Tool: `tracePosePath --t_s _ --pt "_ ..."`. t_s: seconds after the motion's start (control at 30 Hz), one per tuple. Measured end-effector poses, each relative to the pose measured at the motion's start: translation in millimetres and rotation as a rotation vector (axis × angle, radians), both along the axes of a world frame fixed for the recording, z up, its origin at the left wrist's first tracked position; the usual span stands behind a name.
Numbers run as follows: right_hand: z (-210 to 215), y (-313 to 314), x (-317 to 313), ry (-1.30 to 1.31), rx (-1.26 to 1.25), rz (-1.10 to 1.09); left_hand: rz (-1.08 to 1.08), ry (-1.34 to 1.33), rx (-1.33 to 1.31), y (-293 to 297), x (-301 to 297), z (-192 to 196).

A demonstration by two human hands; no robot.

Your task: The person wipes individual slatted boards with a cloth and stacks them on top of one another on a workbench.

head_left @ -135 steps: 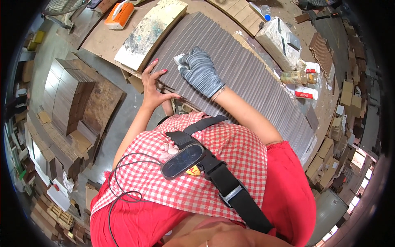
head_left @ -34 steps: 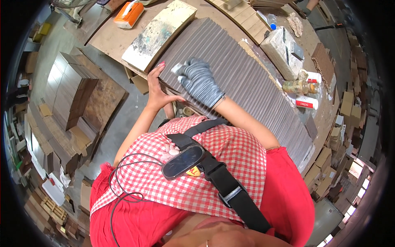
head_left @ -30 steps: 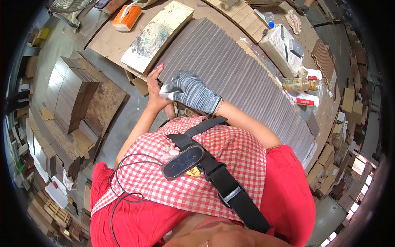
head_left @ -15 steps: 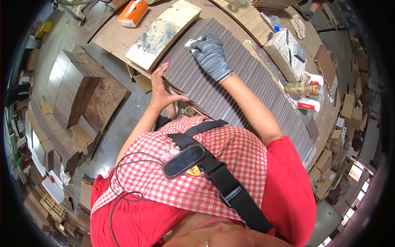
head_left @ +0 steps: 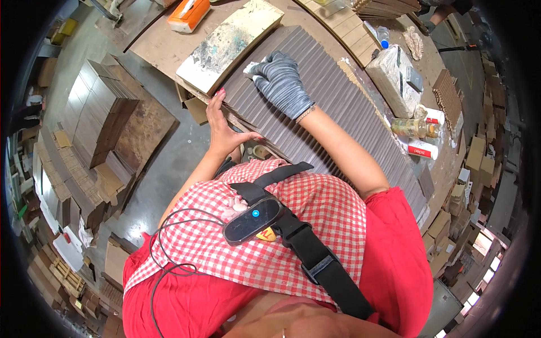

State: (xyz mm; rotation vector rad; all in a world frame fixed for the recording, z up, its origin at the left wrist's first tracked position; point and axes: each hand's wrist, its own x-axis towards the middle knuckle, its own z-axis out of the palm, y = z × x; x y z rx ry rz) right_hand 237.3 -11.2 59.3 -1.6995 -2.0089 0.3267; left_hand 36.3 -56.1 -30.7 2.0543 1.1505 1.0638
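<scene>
A long dark ribbed panel of narrow slats [head_left: 349,107] lies across the workbench. My right hand [head_left: 282,81], in a grey striped glove, presses a small white cloth [head_left: 252,67] onto the panel's far left end. My bare left hand [head_left: 222,127] rests on the panel's near edge, fingers spread and pointing up, thumb lying on the slats.
A paint-stained pale board [head_left: 228,42] lies just left of the panel, with an orange box [head_left: 189,12] beyond it. A white wrapped block [head_left: 394,76], a bottle [head_left: 408,128] and a red-and-white tube [head_left: 422,149] sit to the right. Stacked boards [head_left: 93,121] stand on the floor at left.
My right hand has slid from the panel's near edge up to its far left end with the cloth. My left hand stays on the near edge.
</scene>
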Motion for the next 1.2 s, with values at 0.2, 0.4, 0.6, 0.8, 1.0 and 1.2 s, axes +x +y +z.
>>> tracePosePath --t_s 0.2,0.4,0.6,0.8,1.0,1.2 --pt "10 -16 -51 -0.051 -0.096 0.242 0.054 -0.018 -0.026 -2 2 -14" --pt "2 13 -8 -0.065 -0.062 0.093 0.001 -0.007 -0.012 2 1 -5" --pt "17 -10 -49 -0.108 -0.12 0.325 0.012 -0.021 -0.016 5 2 -11" --pt "-20 19 -2 -0.07 -0.005 0.175 0.005 -0.026 -0.021 7 -1 -11" --pt "-34 88 111 -0.272 0.169 -0.154 -0.02 -0.016 -0.01 10 1 -12" --pt "-27 129 153 -0.338 0.062 -0.257 -0.001 -0.014 -0.015 9 -2 -10"
